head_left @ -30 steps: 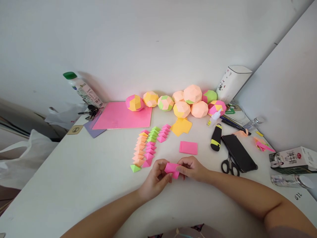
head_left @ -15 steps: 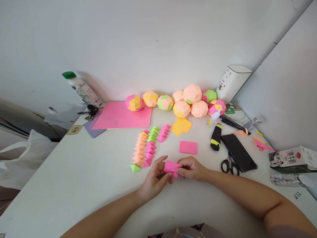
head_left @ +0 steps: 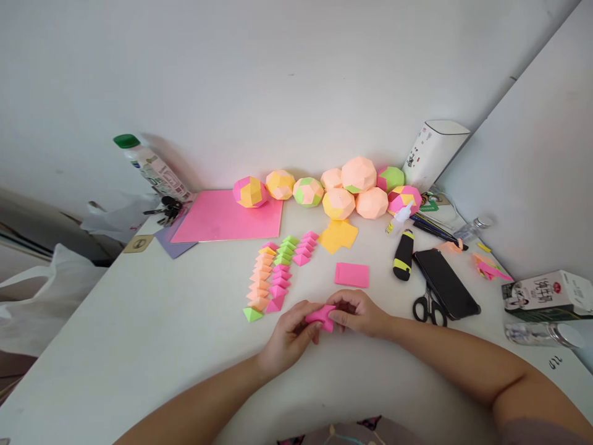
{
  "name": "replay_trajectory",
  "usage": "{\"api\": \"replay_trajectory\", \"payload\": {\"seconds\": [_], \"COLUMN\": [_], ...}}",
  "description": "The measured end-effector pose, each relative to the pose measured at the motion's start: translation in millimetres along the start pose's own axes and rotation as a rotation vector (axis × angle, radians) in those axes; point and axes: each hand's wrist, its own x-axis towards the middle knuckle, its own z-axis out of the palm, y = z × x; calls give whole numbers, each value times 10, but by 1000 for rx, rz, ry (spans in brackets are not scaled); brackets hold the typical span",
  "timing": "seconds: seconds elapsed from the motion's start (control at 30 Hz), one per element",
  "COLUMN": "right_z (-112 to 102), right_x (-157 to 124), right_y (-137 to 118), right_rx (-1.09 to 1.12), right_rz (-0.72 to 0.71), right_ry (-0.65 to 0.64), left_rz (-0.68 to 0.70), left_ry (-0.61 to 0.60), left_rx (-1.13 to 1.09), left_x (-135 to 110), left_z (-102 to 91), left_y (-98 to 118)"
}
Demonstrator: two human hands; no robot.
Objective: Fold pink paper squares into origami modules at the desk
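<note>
Between my two hands is a small pink piece of folded paper (head_left: 323, 317), held above the table near its front. My left hand (head_left: 291, 337) pinches its left end, fingers over the top edge and thumb in front. At the other end my right hand (head_left: 359, 313) grips it between thumb and fingers. A pink stack of paper slips (head_left: 352, 275) lies just beyond my right hand. To the left stand rows of folded paper pieces in peach (head_left: 260, 276), green (head_left: 286, 250) and pink (head_left: 279, 288). Orange paper sheets (head_left: 338, 236) rest behind the stack.
Several faceted paper balls (head_left: 359, 175) line the wall. Right of my hands lie scissors (head_left: 430, 307), a black phone (head_left: 446, 284), a black-and-yellow cutter (head_left: 403, 255) and a glue bottle (head_left: 400, 218). A pink board (head_left: 227, 216) is at the back left, beside a green-capped bottle (head_left: 151, 164).
My left fingers have closed down over the top of the pink paper, which now looks narrower and more folded. My right hand has barely moved.
</note>
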Motion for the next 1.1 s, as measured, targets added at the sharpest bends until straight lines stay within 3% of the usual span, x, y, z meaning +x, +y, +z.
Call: {"api": "replay_trajectory", "payload": {"seconds": [0.37,1.1], "right_z": [34,73], "right_x": [-14,-23], "right_y": [76,15], "right_rx": [-43,-318], "right_rz": [-95,-248], "right_ry": [71,148], "left_rz": [-164,-169], "left_ry": [28,18], "left_rx": [-144,-223], "left_x": [22,14], "left_z": [5,-2], "left_y": [25,5]}}
